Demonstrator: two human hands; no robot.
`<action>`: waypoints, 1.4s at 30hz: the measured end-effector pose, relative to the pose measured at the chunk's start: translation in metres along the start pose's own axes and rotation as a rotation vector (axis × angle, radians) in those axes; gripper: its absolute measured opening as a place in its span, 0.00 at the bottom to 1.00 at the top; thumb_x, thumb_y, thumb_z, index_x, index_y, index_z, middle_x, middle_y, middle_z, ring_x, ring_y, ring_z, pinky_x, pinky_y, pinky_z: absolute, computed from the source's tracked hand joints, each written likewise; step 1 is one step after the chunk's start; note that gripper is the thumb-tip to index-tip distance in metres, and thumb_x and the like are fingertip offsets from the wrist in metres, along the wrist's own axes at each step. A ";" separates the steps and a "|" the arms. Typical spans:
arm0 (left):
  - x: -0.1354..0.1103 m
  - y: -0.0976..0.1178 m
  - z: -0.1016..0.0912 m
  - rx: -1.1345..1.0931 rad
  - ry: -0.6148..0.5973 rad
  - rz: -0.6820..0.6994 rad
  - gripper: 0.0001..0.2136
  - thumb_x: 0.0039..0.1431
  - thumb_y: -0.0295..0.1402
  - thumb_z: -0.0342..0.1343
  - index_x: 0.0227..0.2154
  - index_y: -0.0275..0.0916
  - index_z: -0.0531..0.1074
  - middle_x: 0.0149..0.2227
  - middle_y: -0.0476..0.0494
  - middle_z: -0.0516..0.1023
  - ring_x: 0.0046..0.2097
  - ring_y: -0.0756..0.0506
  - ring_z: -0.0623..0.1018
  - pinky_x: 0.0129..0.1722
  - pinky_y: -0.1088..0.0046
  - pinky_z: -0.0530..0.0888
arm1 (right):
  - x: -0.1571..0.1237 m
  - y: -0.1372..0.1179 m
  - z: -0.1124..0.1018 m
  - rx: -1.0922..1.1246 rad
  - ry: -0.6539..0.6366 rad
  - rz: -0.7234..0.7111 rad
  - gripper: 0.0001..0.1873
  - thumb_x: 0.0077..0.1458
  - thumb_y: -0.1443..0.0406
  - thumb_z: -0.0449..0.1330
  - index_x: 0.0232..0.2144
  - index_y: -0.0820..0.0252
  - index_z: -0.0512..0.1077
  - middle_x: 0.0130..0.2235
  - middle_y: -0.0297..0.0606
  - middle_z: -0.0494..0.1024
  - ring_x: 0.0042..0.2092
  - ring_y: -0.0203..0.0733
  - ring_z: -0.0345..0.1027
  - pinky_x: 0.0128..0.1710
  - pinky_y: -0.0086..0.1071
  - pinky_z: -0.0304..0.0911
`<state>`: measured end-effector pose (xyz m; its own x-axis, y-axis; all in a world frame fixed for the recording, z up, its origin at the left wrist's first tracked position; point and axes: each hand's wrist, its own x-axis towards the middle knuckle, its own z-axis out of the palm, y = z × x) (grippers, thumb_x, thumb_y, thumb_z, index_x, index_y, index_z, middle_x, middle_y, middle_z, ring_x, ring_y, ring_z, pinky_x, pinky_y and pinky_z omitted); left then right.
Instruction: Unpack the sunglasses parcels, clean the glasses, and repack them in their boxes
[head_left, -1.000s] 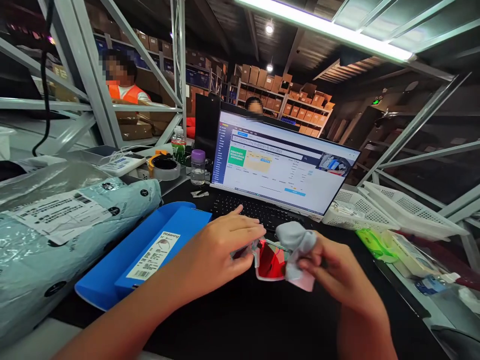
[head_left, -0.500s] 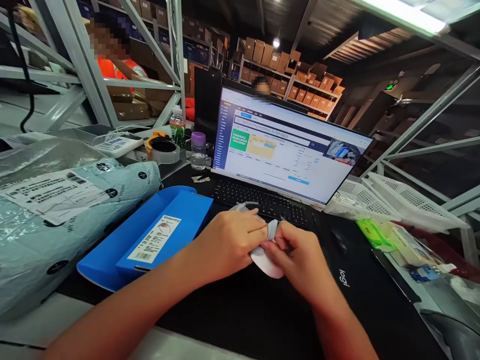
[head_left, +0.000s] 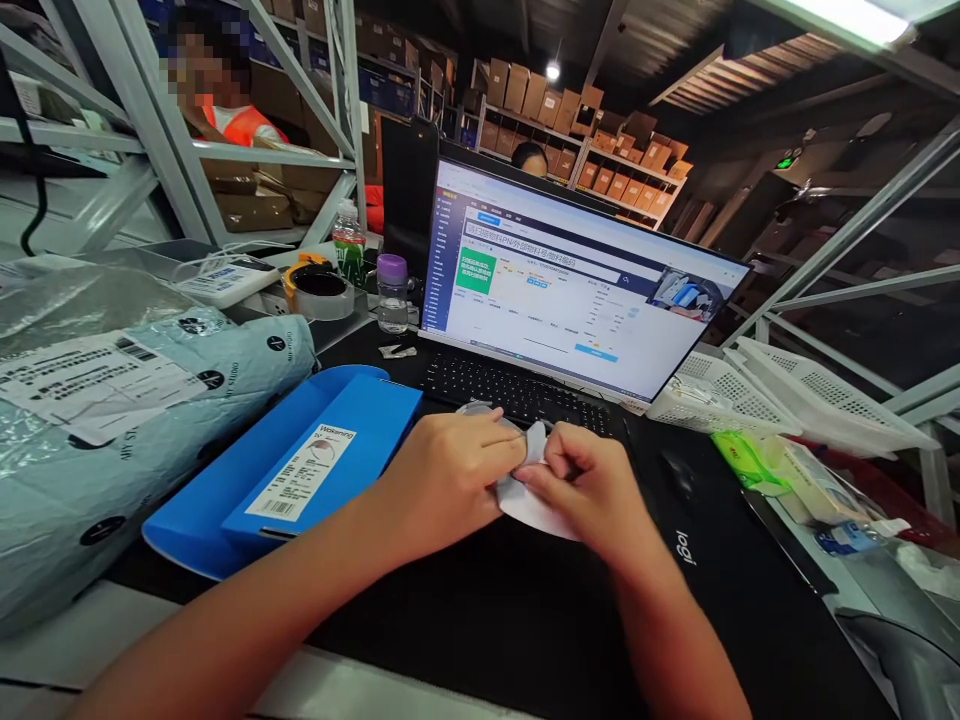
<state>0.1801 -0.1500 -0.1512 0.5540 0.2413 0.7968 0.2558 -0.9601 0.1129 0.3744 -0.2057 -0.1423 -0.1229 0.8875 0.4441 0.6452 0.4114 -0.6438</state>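
Observation:
My left hand and my right hand meet over the black desk mat, just in front of the keyboard. Both hands are closed on a pale grey cloth pouch wrapped around something; what is inside is hidden. A thin clear arm or frame piece pokes out above my left hand. An open blue box with a white label lies to the left of my left hand.
A laptop screen stands behind the hands. A large grey mailer bag lies at left; tape roll and small bottle behind. White baskets and a black mouse are at right. A person in orange stands behind the rack.
A second ago red-lensed glasses showed between my hands with the cloth bunched in the right. Now the cloth covers them and both hands pinch it together, slightly farther from me.

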 end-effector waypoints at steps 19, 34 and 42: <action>0.005 0.007 -0.008 -0.216 0.065 -0.122 0.13 0.50 0.21 0.58 0.38 0.39 0.80 0.35 0.51 0.86 0.32 0.51 0.83 0.55 0.68 0.78 | 0.002 0.024 -0.048 0.493 -0.257 0.120 0.30 0.47 0.53 0.74 0.18 0.56 0.56 0.25 0.31 0.65 0.30 0.36 0.58 0.31 0.31 0.59; 0.005 0.009 -0.007 -0.154 0.050 -0.067 0.13 0.55 0.21 0.57 0.41 0.37 0.79 0.37 0.48 0.86 0.34 0.49 0.84 0.53 0.63 0.81 | -0.008 0.001 -0.034 0.827 -0.123 0.395 0.25 0.37 0.65 0.78 0.23 0.58 0.62 0.25 0.27 0.72 0.25 0.32 0.62 0.24 0.25 0.58; 0.001 0.009 0.006 0.266 0.091 0.160 0.12 0.58 0.18 0.52 0.39 0.32 0.78 0.41 0.37 0.85 0.41 0.42 0.86 0.48 0.61 0.83 | -0.007 -0.013 0.012 0.117 0.268 0.133 0.20 0.44 0.68 0.72 0.19 0.57 0.61 0.22 0.23 0.66 0.27 0.33 0.59 0.60 0.49 0.55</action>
<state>0.1876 -0.1572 -0.1530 0.5342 0.0649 0.8428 0.3758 -0.9114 -0.1680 0.3579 -0.2142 -0.1446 0.1700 0.8550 0.4900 0.5496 0.3304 -0.7673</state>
